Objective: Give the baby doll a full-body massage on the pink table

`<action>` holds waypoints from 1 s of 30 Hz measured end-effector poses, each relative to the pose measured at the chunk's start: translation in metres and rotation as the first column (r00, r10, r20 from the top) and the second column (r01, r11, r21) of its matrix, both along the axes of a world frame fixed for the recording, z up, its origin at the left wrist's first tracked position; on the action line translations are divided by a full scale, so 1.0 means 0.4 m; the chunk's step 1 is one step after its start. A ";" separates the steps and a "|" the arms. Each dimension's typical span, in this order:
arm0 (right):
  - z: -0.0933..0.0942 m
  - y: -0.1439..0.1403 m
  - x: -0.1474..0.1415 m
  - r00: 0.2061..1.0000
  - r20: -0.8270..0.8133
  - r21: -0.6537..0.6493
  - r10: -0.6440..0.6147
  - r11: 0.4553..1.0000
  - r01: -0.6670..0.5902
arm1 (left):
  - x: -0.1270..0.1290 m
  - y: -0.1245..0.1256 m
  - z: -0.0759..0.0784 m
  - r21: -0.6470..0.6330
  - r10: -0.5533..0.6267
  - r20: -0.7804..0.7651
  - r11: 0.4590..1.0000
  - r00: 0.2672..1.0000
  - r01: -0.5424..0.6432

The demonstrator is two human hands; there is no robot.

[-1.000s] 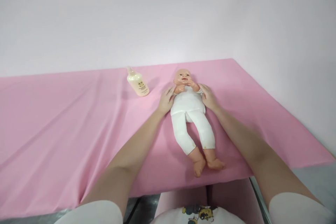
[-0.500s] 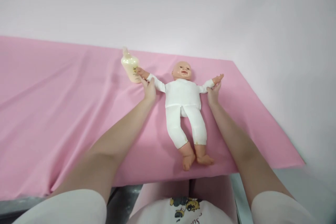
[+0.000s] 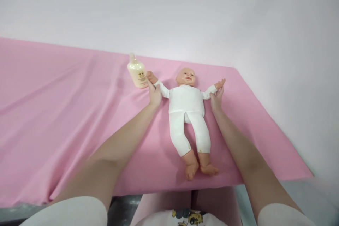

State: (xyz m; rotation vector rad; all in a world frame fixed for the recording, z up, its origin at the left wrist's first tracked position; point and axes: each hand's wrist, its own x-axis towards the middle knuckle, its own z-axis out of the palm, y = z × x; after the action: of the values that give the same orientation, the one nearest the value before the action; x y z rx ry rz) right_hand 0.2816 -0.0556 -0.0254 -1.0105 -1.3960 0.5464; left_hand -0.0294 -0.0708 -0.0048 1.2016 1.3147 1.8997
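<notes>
A baby doll (image 3: 186, 107) in a white suit lies on its back on the pink cloth (image 3: 66, 120), arms spread wide, feet toward me. My left hand (image 3: 154, 94) grips the doll's arm on the left side near the wrist. My right hand (image 3: 216, 99) grips the doll's other arm by the cuff. A cream lotion bottle (image 3: 137, 73) stands just beyond my left hand, close to the doll's small hand.
The pink cloth covers a table that ends at the right (image 3: 291, 169) and at the near edge. A pale wall (image 3: 169, 14) rises behind the table. My lap shows below the near edge.
The doll's arms were folded at its chin a second ago; both my hands have pulled them outward to the sides. The view has shifted slightly.
</notes>
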 end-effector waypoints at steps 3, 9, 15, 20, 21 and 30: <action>0.034 -0.030 -0.022 0.995 -0.043 0.045 0.094 0.995 -0.092 | -0.002 -0.003 -0.020 0.072 -0.061 -0.228 0.994 0.972 0.079; 0.047 -0.060 -0.044 0.984 0.097 -0.068 0.151 0.987 -0.145 | 0.007 -0.010 -0.037 0.026 -0.225 -0.643 0.949 0.733 0.314; 0.037 -0.054 -0.041 0.945 0.278 -0.028 0.171 0.985 -0.170 | 0.017 -0.009 -0.032 -0.011 -0.258 -0.723 0.932 0.641 0.363; 0.031 -0.052 -0.041 0.948 0.282 -0.015 0.146 0.989 -0.148 | 0.009 -0.014 -0.032 -0.041 -0.259 -0.741 0.938 0.620 0.343; 0.027 -0.051 -0.042 0.952 0.274 -0.014 0.139 0.990 -0.140 | 0.008 -0.016 -0.032 -0.046 -0.256 -0.739 0.942 0.623 0.333; -0.020 0.003 -0.022 1.000 0.010 -0.015 -0.028 0.999 0.028 | 0.006 -0.027 -0.030 0.029 -0.157 -0.412 0.982 0.898 0.186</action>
State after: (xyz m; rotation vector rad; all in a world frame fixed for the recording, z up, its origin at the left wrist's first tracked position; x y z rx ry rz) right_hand 0.2728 -0.0546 -0.0333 -1.0443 -1.3861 0.5327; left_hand -0.0269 -0.0818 -0.0170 1.7613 1.3005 1.6317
